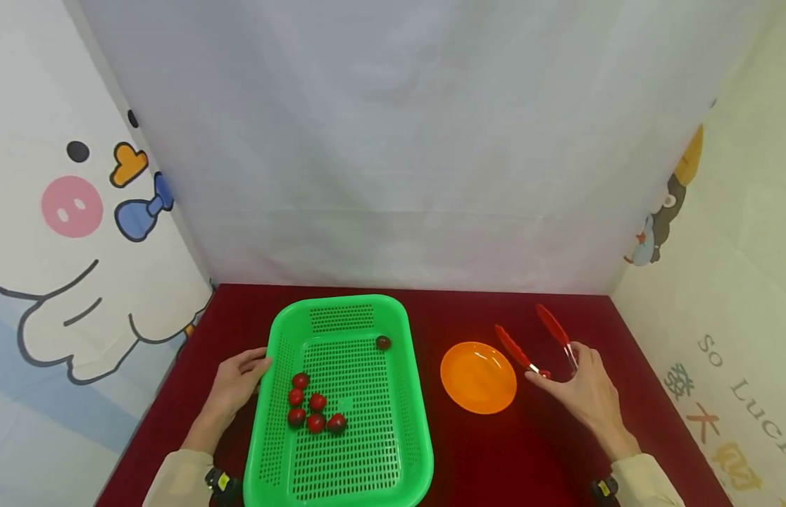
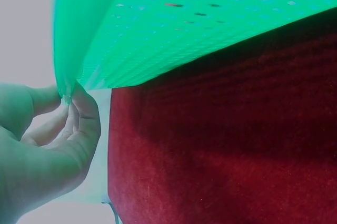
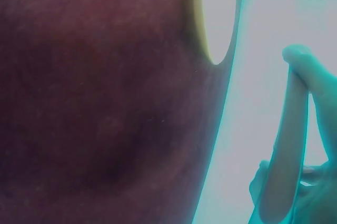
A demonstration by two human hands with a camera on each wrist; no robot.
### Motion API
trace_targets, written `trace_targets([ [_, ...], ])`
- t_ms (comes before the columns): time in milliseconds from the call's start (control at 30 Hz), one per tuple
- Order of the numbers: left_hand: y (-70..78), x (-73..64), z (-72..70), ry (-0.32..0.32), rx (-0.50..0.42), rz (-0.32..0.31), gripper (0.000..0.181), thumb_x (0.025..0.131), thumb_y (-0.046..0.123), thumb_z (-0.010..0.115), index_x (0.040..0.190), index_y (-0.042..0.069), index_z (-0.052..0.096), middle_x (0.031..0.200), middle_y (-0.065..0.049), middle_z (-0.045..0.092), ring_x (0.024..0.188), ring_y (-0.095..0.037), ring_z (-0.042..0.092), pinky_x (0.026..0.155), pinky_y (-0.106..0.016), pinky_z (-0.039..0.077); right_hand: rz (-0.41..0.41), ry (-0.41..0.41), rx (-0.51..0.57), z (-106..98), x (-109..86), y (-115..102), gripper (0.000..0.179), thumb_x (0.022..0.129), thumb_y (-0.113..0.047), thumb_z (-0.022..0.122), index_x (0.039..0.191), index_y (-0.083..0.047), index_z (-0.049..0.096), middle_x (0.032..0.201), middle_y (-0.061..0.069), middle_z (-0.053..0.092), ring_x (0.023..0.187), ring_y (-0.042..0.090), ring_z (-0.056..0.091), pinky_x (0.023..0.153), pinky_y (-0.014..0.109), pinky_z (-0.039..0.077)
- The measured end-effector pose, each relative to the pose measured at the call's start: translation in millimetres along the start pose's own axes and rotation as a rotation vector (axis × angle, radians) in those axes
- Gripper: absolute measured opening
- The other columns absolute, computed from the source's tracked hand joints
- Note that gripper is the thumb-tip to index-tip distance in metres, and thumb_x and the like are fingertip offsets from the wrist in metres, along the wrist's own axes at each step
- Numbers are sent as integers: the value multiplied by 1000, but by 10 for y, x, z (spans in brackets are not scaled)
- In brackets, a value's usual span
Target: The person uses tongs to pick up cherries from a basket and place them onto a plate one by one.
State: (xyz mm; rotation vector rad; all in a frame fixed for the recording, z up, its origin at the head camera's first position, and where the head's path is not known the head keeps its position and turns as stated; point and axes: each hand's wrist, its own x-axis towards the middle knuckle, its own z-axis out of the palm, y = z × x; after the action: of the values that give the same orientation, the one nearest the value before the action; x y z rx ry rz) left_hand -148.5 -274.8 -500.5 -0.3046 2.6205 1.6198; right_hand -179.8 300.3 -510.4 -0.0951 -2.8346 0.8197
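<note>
A green perforated plastic basket (image 1: pixel 421 401) stands in front of me, left of the middle. My left hand (image 1: pixel 231 386) pinches its left rim between thumb and fingers, as the left wrist view shows. Several small round red fruits (image 1: pixel 316 422) lie together in the basket's left half. A single darker fruit (image 1: pixel 383 343) sits apart near the far right corner. On the right, my right hand (image 1: pixel 588 391) holds a pair of tongs (image 1: pixel 512 348) with red tips, their two arms spread wide apart. Nothing is between the tips.
An orange plate (image 1: pixel 478 378) lies between the basket and the tongs, with nothing on it. A dark red cloth (image 1: pixel 494 458) covers the table. Pale fabric walls (image 1: pixel 399 176) with cartoon prints rise at the back and both sides.
</note>
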Motion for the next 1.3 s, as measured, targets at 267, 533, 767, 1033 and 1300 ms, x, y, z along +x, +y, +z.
trace_targets([
  [267,23,-5,10,14,8,-6,49,110,23,53,149,-8,46,137,-32,58,108,-30,66,76,-28,57,-40,30,-3,-40,49,-140,101,76,-62,85,140,7,46,123,29,59,97,39,60,82,61,57],
  [533,27,-4,13,14,15,0,50,110,22,53,148,-8,47,136,-32,58,111,-33,65,78,-31,57,-77,38,13,-95,67,-269,98,75,-61,85,138,5,50,116,28,65,93,38,65,79,59,58],
  [767,19,-7,2,14,6,8,48,109,20,55,147,-9,48,135,-32,59,107,-30,67,76,-29,57,-146,47,25,-119,87,-446,93,74,-58,88,135,3,54,100,20,70,80,28,64,65,40,55],
  [1033,22,-2,-4,9,13,13,49,109,19,55,147,-10,46,134,-33,59,109,-33,67,74,-29,58,-242,44,31,-82,93,-687,87,72,-52,92,131,1,56,91,15,68,71,22,57,58,31,47],
  [1300,40,-12,-5,9,14,16,49,109,19,55,147,-11,46,133,-34,59,105,-32,68,72,-28,57,-317,24,26,-47,82,-911,85,69,-52,94,130,-3,59,87,9,69,70,19,57,57,30,46],
])
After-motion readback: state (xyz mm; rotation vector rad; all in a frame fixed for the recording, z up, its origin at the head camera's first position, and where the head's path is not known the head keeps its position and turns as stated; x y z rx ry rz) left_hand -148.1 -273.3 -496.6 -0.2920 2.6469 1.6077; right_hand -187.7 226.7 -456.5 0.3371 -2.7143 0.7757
